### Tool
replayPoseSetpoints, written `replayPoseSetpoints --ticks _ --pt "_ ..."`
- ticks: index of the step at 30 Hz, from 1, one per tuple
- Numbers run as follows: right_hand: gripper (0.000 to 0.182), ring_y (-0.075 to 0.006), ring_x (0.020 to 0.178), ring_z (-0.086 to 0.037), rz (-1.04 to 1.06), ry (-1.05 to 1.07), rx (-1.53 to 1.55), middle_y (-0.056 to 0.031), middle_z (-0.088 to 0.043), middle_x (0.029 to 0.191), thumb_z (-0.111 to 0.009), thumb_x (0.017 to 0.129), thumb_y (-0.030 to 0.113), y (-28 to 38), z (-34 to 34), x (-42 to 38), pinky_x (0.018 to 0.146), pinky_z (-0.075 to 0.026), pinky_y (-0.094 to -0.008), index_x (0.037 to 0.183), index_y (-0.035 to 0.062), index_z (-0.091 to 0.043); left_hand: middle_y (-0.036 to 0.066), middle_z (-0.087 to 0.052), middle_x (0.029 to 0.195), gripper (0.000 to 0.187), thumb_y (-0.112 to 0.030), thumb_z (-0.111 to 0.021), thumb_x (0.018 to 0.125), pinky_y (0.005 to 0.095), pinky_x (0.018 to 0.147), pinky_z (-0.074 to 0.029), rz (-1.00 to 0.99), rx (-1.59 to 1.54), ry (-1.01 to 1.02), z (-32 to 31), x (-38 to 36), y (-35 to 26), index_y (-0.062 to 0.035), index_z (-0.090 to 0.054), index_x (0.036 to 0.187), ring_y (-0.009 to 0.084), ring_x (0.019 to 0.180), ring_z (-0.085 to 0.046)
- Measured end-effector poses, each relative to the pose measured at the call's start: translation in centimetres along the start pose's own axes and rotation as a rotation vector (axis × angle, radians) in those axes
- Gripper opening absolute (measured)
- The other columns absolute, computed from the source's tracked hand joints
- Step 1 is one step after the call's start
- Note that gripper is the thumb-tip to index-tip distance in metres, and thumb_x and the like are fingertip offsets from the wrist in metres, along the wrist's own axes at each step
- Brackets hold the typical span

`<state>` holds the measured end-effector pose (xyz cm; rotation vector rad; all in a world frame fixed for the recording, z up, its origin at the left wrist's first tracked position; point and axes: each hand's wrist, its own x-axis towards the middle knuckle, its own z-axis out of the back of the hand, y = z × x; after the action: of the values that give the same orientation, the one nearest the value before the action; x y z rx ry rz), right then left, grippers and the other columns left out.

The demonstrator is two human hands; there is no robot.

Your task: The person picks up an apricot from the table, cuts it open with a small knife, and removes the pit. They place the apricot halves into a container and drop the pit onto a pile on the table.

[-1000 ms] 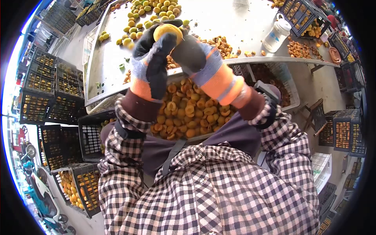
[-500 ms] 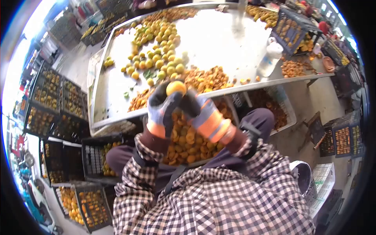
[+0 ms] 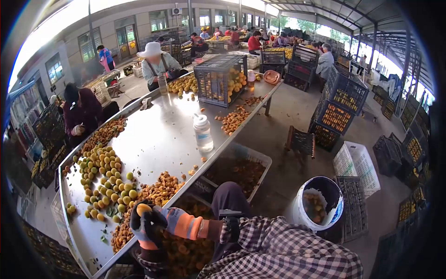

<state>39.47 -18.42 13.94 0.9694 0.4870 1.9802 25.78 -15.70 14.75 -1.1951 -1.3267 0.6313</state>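
My left hand (image 3: 143,229), in a grey and orange work glove with dark fingers, is closed around a yellow-orange apricot (image 3: 144,209) just past the near edge of the metal table. Right against it is my right hand (image 3: 169,220), gloved the same way. Its fingers are curled close to the fruit; whatever they grip is hidden. Beside my hands lies a heap of brown-orange apricot pits (image 3: 160,188) along the table edge. Whole green-yellow apricots (image 3: 104,179) are spread farther back. Below my hands, a crate of opened apricots (image 3: 186,253) sits in shadow.
On the metal table (image 3: 153,135) stand a plastic bottle (image 3: 202,135) and a black crate (image 3: 216,79) of fruit. A white bucket (image 3: 318,204), white basket (image 3: 357,165) and stool (image 3: 301,142) stand to the right. Stacked crates (image 3: 337,111) rise behind. Several people sit around, one (image 3: 158,67) across the table.
My head has turned up and to the right, so the hall and other people now show. Both hands appear lower and farther left, with the apricot still in my left hand.
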Motion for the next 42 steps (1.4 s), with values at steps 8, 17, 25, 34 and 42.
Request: replayPoseSetpoints --ticks 8,17,25,34,42 --pt "0.047 -0.0357 0.096 -0.061 -0.177 0.030 -0.025 -0.0213 -0.061 0.109 -0.054 0.087 0.025 -2.8 -3.0 -0.7 0.082 -0.049 -0.0395 0.126 0.0022 -0.043 0.007 -0.063 0.096 0.045 -0.044 -0.049 0.095 0.0289 0.081 -0.046 0.296 -0.626 -0.216 -1.0 -0.4 4.2 -0.0030 -0.059 0.109 0.0176 0.095 -0.057" --pt "0.054 -0.0338 0.103 -0.060 -0.250 -0.118 -0.176 -0.0243 -0.052 0.125 -0.045 0.091 0.020 -0.9 -0.9 -0.6 0.084 -0.049 -0.0388 0.138 -0.0014 -0.031 0.002 -0.058 0.083 0.047 -0.051 -0.045 0.095 0.0264 0.066 -0.044 0.404 -0.490 -0.101 -0.4 -0.6 4.7 -0.0070 -0.057 0.106 0.0137 0.074 -0.054" --pt "0.046 -0.0292 0.105 -0.060 -0.212 0.078 -0.028 -0.0224 -0.055 0.122 -0.046 0.088 0.017 -2.1 -2.0 -1.0 0.088 -0.046 -0.0357 0.129 -0.0030 -0.043 0.003 -0.061 0.088 0.036 -0.037 -0.049 0.096 0.0255 0.067 -0.045 0.364 -0.289 -0.097 -0.3 1.9 5.0 -0.0035 -0.062 0.098 0.0120 0.077 -0.054" --pt "0.036 -0.0328 0.083 -0.062 -0.087 -0.260 -0.151 -0.0209 -0.061 0.094 -0.050 0.086 0.018 -3.3 -1.8 -0.7 0.072 -0.048 -0.0398 0.116 -0.0013 -0.052 0.002 -0.060 0.081 0.031 -0.027 -0.049 0.096 0.0241 0.070 -0.044 -0.016 0.109 0.104 -1.3 2.4 5.3 0.0001 -0.063 0.094 0.0108 0.069 -0.052" --pt "0.051 -0.0155 0.107 -0.056 -0.198 -0.361 0.778 -0.0077 -0.060 0.117 -0.053 0.090 0.000 -3.5 -1.7 -0.4 0.090 -0.048 -0.0301 0.137 0.0037 -0.036 0.004 -0.063 0.100 0.033 -0.018 -0.052 0.093 0.0223 0.072 -0.048 0.115 -0.019 0.040 1.0 0.5 4.6 -0.0002 -0.057 0.119 0.0089 0.083 -0.058"
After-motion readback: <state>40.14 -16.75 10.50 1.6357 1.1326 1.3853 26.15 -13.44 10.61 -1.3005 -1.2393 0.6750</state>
